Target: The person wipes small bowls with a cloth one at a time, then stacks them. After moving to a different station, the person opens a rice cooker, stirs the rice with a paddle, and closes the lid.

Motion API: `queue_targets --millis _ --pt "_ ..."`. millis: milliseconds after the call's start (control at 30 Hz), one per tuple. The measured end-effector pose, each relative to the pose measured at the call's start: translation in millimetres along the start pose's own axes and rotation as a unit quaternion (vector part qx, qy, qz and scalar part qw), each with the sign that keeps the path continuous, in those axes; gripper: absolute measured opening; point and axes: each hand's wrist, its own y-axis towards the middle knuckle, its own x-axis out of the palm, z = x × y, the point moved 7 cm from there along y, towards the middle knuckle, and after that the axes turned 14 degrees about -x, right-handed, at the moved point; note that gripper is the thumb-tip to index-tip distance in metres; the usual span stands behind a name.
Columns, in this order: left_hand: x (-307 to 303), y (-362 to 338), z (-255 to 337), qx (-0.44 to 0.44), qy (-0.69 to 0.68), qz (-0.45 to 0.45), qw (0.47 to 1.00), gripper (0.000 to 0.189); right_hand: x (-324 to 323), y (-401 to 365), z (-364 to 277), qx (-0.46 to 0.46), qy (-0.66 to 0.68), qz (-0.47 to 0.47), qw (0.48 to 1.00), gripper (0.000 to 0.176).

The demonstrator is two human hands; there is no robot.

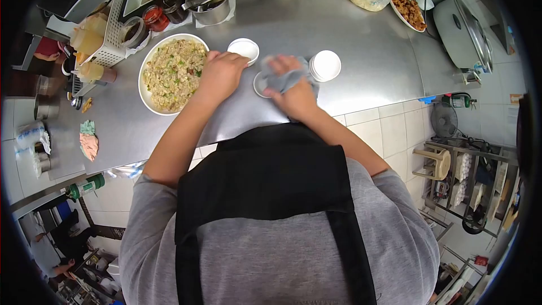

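Note:
A small white bowl (243,48) stands near the middle of the steel counter, and my left hand (222,78) has its fingers closed at the near left side of it. Just left of that hand lies a large white plate (144,94) heaped with fried rice (174,73), with bits of green and brown in it. My right hand (294,93) presses a grey-blue cloth (289,81) on the counter, its fingers blurred. Partly covered by the cloth is a round white item (259,85). A stack of white bowls (326,66) stands right beside the cloth.
A metal pot (213,16) with a ladle, a red-filled jar (154,18) and a white basket (110,49) of bottles stand behind left. A plate of browned food (407,11) and a cooker (456,36) are at right. The counter's front edge (361,107) runs before me.

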Motion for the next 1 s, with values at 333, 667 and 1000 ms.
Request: queue_targets --millis 333,667,1000 --pt "16 -35 -4 -0.027 -0.179 0.044 0.983 0.028 41 -15 -14 -0.156 -0.106 -0.164 0.968 0.045" --pt "38 -44 2 0.047 -0.198 -0.027 0.979 0.026 36 8 -14 -0.146 0.007 -0.213 0.966 0.030" --pt "94 -46 15 -0.283 -0.715 -0.228 0.598 0.020 -30 22 -7 0.027 0.099 0.193 0.976 0.033"
